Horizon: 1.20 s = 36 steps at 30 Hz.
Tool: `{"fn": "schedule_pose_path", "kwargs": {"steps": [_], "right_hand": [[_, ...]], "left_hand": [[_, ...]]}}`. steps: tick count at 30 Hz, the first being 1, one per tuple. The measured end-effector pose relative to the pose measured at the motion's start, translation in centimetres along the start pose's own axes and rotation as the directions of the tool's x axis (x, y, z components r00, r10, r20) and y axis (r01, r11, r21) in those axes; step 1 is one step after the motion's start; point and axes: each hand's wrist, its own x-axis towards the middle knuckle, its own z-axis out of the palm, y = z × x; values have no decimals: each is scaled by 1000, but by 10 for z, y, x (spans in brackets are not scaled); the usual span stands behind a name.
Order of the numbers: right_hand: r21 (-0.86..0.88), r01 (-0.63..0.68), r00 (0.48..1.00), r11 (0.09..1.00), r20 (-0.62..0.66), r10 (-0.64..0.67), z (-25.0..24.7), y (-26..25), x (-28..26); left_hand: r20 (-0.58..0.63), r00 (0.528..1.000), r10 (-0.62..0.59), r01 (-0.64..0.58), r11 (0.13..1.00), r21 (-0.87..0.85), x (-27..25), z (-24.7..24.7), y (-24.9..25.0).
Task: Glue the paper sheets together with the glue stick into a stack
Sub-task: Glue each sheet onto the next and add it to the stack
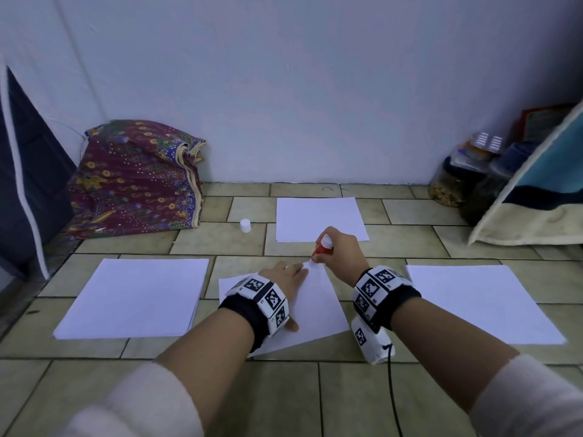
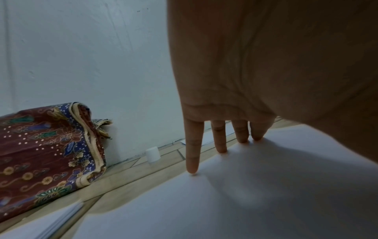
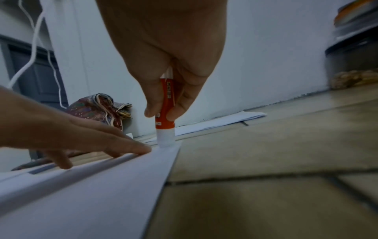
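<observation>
A white paper sheet (image 1: 312, 313) lies tilted on the tiled floor in front of me. My left hand (image 1: 288, 275) lies flat on it, its straight fingers (image 2: 192, 161) pressing the sheet's far edge. My right hand (image 1: 339, 247) grips a red and white glue stick (image 1: 321, 247) upright. In the right wrist view the glue stick (image 3: 165, 116) has its white tip down on the far corner of the sheet (image 3: 102, 186), just beside the left hand's fingers (image 3: 126, 145). The stick's white cap (image 1: 245, 225) stands on the floor further back.
A stack of white sheets (image 1: 138, 298) lies to the left, a single-looking sheet (image 1: 485, 304) to the right, another (image 1: 318, 219) near the wall. A patterned cloth bundle (image 1: 132, 178) sits at the back left, jars (image 1: 457, 181) and a towel (image 1: 536, 197) at the back right.
</observation>
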Motion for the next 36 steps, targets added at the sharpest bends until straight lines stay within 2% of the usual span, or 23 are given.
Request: {"fn": "schedule_pose_path", "kwargs": {"steps": [9, 14, 20, 27, 30, 32, 34, 36], "right_hand": [[-288, 114, 981, 951, 187, -61, -9, -15, -6], [-309, 179, 964, 934, 244, -104, -18, -12, -28], [-253, 238, 944, 938, 289, -162, -28, 0, -55], [-242, 233, 936, 942, 318, -150, -33, 13, -78], [-203, 140, 946, 969, 318, -70, -38, 17, -82], [-12, -52, 960, 999, 274, 53, -43, 25, -81], [305, -246, 954, 920, 246, 174, -48, 34, -80], [548, -373, 926, 749, 276, 259, -55, 42, -77]], "left_hand": [[15, 1000, -4, 4, 1000, -28, -1, -1, -1], [17, 1000, -12, 12, 999, -30, -2, -1, -1], [-4, 1000, 4, -5, 999, -35, -2, 1, -3], [20, 1000, 17, -17, 1000, 2, 1, 3, -6], [56, 998, 25, -24, 1000, -10, 1, 1, -7], [79, 996, 32, -29, 999, -41, 1, -2, -9], [83, 996, 26, -23, 999, -43, -1, -5, -10], [63, 998, -15, 17, 999, -29, -2, -7, -10]]}}
